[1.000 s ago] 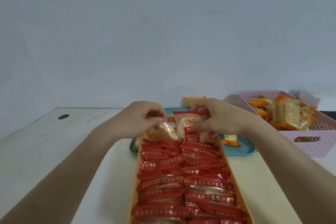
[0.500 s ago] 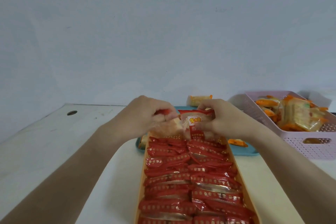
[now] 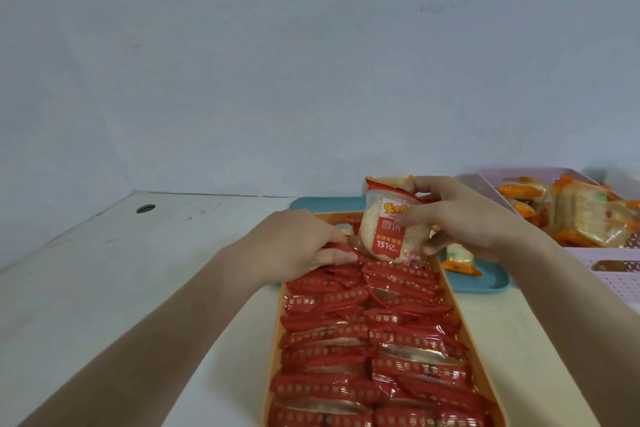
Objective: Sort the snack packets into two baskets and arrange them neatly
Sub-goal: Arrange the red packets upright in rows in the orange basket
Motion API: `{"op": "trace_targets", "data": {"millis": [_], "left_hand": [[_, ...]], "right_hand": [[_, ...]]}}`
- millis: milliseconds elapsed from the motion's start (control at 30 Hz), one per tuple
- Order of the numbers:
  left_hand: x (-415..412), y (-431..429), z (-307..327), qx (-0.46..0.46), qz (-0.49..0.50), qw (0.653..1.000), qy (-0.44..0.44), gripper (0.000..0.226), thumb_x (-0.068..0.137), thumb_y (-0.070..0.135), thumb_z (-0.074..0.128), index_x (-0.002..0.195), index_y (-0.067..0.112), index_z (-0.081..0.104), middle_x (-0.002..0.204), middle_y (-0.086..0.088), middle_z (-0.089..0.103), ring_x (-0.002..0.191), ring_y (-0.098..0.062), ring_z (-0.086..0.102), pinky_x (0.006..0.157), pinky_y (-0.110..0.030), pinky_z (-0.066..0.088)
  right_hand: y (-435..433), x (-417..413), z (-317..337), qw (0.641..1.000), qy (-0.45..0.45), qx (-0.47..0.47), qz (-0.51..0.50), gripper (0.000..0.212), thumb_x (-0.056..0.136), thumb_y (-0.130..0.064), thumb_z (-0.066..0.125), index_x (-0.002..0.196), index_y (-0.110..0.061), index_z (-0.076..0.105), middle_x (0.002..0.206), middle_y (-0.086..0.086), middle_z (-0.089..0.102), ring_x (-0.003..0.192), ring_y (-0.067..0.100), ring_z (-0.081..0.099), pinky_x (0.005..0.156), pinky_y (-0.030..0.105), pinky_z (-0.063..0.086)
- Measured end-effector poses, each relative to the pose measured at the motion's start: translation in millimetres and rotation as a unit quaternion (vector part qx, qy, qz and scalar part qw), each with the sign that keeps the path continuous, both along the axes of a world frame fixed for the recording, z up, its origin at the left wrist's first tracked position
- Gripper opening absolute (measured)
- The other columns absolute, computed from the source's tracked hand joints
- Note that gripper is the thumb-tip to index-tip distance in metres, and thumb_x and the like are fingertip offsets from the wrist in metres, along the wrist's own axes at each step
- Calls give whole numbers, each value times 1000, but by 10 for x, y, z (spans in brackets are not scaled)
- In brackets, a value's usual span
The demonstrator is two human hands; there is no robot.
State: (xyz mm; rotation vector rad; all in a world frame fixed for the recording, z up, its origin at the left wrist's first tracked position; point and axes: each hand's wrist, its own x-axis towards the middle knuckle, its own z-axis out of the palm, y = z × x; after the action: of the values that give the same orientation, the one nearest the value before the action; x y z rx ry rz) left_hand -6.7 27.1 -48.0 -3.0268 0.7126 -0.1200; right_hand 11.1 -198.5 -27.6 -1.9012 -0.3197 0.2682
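Note:
A long orange basket (image 3: 453, 302) runs toward me, filled with two rows of red snack packets (image 3: 367, 350) standing on edge. My right hand (image 3: 464, 218) grips a red rice-cracker packet (image 3: 389, 234) upright over the basket's far end. My left hand (image 3: 301, 246) presses down on the far packets of the left row, fingers curled over their tops. A pink basket (image 3: 616, 274) at the right holds several orange-and-clear packets (image 3: 581, 211).
A teal tray (image 3: 485, 282) lies behind the orange basket with an orange-and-clear packet (image 3: 459, 258) on it. The white table (image 3: 104, 288) has a round hole (image 3: 145, 208) at the far left. A pale wall stands close behind.
My right hand has lifted the rice-cracker packet higher and turned its face toward me. My left hand has dropped from the packet tops onto the left row.

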Motion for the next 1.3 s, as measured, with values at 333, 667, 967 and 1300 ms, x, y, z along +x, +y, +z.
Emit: {"op": "trace_targets", "data": {"millis": [333, 667, 967, 1300], "left_hand": [[-4, -63, -89, 19, -7, 999, 34, 34, 102, 47, 18, 100, 29, 47, 89, 7, 56, 90, -11, 49, 92, -42, 32], [-175, 83, -38, -148, -5, 989, -28, 25, 96, 41, 50, 81, 31, 67, 61, 16, 56, 60, 3, 51, 63, -17, 34], [-147, 173, 59, -332, 46, 937, -96, 46, 81, 33, 75, 122, 40, 56, 116, 17, 60, 99, -1, 58, 87, -29, 51], [-53, 102, 3, -20, 59, 996, -64, 35, 101, 26, 39, 125, 37, 61, 106, 4, 67, 100, -17, 57, 87, -35, 44]], "right_hand": [[-19, 117, -49, 974, 89, 204, -40, 23, 87, -8, 65, 108, -7, 56, 101, 22, 64, 80, 28, 65, 45, 26, 55], [526, 123, -71, 983, -182, -8, -16, 17, 85, -9, 70, 97, -12, 59, 86, 12, 68, 72, 25, 69, 67, 37, 59], [689, 94, -88, 875, -366, -311, 61, 24, 82, -39, 69, 103, -26, 70, 91, -6, 70, 87, 14, 62, 77, 30, 46], [212, 53, 54, 825, -278, -484, 90, 17, 85, -24, 63, 100, -26, 70, 100, -9, 69, 95, 12, 61, 83, 31, 50]]}}
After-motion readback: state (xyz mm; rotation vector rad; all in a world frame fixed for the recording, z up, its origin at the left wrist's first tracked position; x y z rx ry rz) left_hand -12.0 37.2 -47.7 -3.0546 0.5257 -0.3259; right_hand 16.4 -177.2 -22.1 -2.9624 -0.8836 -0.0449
